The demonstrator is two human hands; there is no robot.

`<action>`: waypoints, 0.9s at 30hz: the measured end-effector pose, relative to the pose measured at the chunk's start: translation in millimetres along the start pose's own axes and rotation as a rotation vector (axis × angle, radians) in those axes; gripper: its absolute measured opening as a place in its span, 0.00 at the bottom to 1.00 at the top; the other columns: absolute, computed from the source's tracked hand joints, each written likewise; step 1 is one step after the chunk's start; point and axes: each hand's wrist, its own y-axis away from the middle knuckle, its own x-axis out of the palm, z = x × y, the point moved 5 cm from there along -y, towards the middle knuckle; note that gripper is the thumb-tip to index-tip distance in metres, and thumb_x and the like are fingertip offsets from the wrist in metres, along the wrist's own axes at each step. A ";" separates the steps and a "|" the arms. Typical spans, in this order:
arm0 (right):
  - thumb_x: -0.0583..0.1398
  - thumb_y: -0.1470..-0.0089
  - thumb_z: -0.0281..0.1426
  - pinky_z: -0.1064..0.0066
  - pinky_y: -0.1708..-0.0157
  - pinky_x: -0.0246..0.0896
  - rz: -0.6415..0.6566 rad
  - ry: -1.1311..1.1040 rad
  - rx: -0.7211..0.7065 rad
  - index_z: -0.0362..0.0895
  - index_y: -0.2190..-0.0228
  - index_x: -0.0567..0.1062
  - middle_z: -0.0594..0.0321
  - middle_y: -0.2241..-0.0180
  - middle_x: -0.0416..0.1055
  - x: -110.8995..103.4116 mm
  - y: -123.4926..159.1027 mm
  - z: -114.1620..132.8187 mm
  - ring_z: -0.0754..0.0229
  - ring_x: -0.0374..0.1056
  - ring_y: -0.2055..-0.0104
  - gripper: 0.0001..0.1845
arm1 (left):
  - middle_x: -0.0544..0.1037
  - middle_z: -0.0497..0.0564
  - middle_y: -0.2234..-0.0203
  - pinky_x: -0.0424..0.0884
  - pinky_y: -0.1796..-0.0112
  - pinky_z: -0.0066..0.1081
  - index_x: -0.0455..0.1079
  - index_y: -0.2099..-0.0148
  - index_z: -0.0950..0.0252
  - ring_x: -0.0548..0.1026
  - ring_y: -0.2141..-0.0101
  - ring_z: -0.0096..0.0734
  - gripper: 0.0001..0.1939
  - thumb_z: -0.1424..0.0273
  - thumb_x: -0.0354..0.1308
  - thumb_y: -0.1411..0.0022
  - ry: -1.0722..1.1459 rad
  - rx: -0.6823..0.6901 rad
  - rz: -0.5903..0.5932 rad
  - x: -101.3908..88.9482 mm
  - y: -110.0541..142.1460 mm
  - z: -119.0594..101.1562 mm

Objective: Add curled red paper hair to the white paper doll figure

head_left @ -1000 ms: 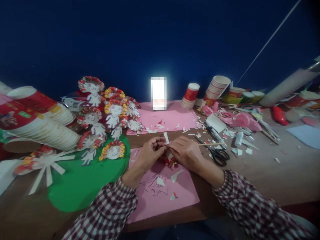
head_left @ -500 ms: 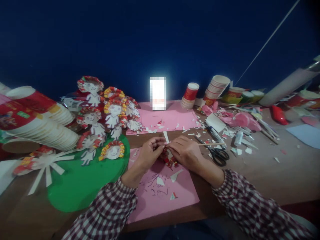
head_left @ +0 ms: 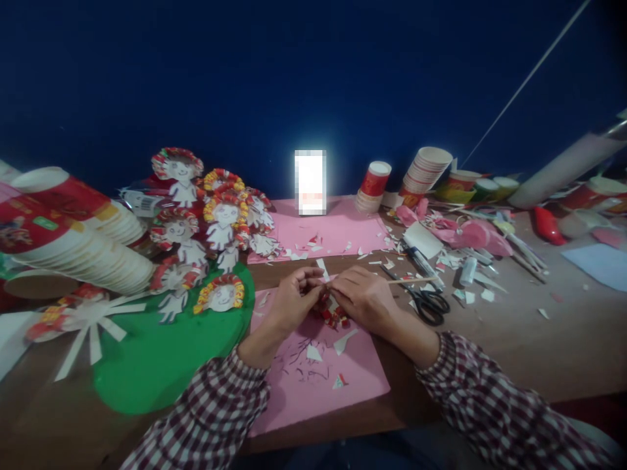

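Both hands meet above a pink sheet [head_left: 343,372], working on a small red-and-white paper cutout [head_left: 336,318] with a curled edge. My left hand [head_left: 296,303] has its thumb and fingers closed on the cutout's far left side. My right hand [head_left: 365,297] is curled over its right side, and a thin wooden stick [head_left: 414,281] juts out to the right from under that hand. A white paper strip [head_left: 322,269] shows just beyond the fingertips. The fingers hide much of the cutout. White scraps [head_left: 314,354] lie on the sheet below.
Finished paper-cup figures [head_left: 223,295] stand at left on a green mat [head_left: 157,372], beside stacked paper cups [head_left: 93,248]. Black scissors [head_left: 428,305], a marker [head_left: 422,264] and a glue stick [head_left: 468,271] lie at right among scraps. A glowing phone [head_left: 310,183] stands at the back.
Both hands stay nearly in place on the cutout. Its curled red edge shows slightly more between the fingers, and the white strip beyond them has shifted a little left.
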 end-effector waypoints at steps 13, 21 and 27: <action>0.52 0.41 0.28 0.68 0.60 0.58 -0.020 0.023 -0.013 0.42 0.66 0.73 0.59 0.69 0.71 -5.8 -1.0 4.1 0.60 0.64 0.63 0.10 | 0.74 0.50 0.70 0.69 0.67 0.25 0.65 0.54 0.68 0.73 0.67 0.26 0.19 0.75 0.61 0.50 0.131 -0.078 0.014 -2.8 1.6 -7.5; 0.53 0.42 0.27 0.69 0.61 0.59 -0.049 0.002 -0.010 0.42 0.66 0.73 0.59 0.70 0.71 -1.3 0.7 3.8 0.60 0.64 0.63 0.09 | 0.75 0.50 0.70 0.68 0.67 0.24 0.66 0.57 0.68 0.73 0.68 0.25 0.16 0.75 0.62 0.51 0.113 -0.061 -0.010 -1.8 2.3 -8.6; 0.54 0.42 0.28 0.71 0.65 0.58 -0.063 0.003 0.013 0.42 0.70 0.73 0.60 0.72 0.70 -0.1 0.7 2.3 0.61 0.63 0.66 0.08 | 0.75 0.52 0.68 0.68 0.65 0.27 0.66 0.56 0.68 0.73 0.66 0.28 0.18 0.73 0.63 0.51 0.146 -0.095 -0.008 -2.3 2.3 -3.9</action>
